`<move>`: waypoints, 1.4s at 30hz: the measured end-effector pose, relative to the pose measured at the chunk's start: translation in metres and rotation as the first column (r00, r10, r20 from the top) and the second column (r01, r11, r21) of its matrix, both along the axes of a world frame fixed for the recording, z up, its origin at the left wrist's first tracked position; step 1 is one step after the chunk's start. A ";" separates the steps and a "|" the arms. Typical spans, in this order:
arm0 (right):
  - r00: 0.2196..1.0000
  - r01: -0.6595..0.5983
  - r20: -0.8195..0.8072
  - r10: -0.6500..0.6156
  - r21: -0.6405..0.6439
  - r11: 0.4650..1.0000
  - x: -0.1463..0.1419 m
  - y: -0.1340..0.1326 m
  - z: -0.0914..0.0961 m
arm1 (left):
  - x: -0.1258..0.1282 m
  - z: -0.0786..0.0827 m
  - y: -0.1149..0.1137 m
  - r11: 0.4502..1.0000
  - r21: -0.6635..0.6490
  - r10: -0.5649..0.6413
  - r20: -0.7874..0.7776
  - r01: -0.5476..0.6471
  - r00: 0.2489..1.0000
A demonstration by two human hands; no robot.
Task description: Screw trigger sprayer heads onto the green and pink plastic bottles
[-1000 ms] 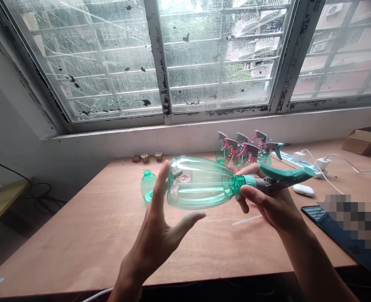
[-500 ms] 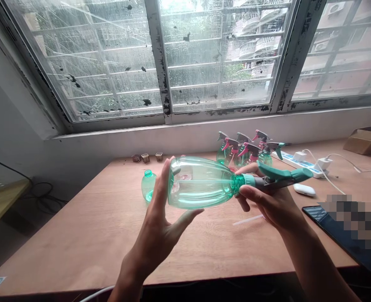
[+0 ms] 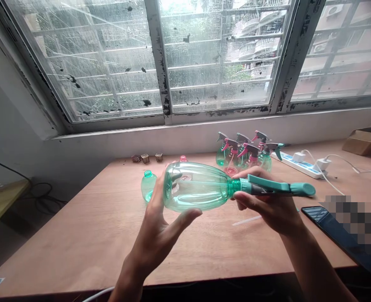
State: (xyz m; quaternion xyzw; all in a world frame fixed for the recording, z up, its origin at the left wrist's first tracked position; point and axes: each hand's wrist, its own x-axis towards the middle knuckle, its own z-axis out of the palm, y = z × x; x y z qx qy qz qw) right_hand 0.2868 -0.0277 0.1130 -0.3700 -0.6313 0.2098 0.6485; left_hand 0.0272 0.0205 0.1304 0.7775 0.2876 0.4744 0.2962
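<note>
**Trigger spray head (image 3: 284, 188) met bottle neck (image 3: 234, 186) above the table**

The translucent green bottle (image 3: 198, 186) lay sideways in the air over the wooden table (image 3: 210, 249), base to the left, neck to the right; the left hand (image 3: 160, 224) was cupped round the base end, thumb along the lower edge, fingers behind; the right hand (image 3: 270, 207) pinched the trigger spray head near its teal collar (image 3: 244, 185); whether the collar's thread was fully home could not be told.

The step in hand appeared to be fitting or tightening the trigger spray head; the next move seemed to call for a steady left grip against a twist of the right fingers, collar square to the neck; an uncapped green bottle (image 3: 148, 184) stood just beyond the left hand; assembled spray bottles (image 3: 222, 156) stood farther back.
</note>
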 end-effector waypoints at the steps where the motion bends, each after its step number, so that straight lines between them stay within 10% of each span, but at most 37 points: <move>1: 1.000 0.006 0.005 -0.006 0.002 1.000 0.000 0.000 0.000 | 0.000 0.000 0.000 1.000 -0.005 -0.005 0.008 0.005 1.000; 14: 0.973 -0.169 -0.156 0.168 0.002 0.986 0.007 0.006 -0.007 | -0.003 -0.013 0.006 0.990 0.124 0.079 -0.041 -0.073 0.996; 42: 0.998 0.026 0.063 -0.030 0.064 0.998 0.000 -0.002 0.002 | 0.000 0.001 0.001 1.000 0.002 0.017 0.023 -0.017 1.000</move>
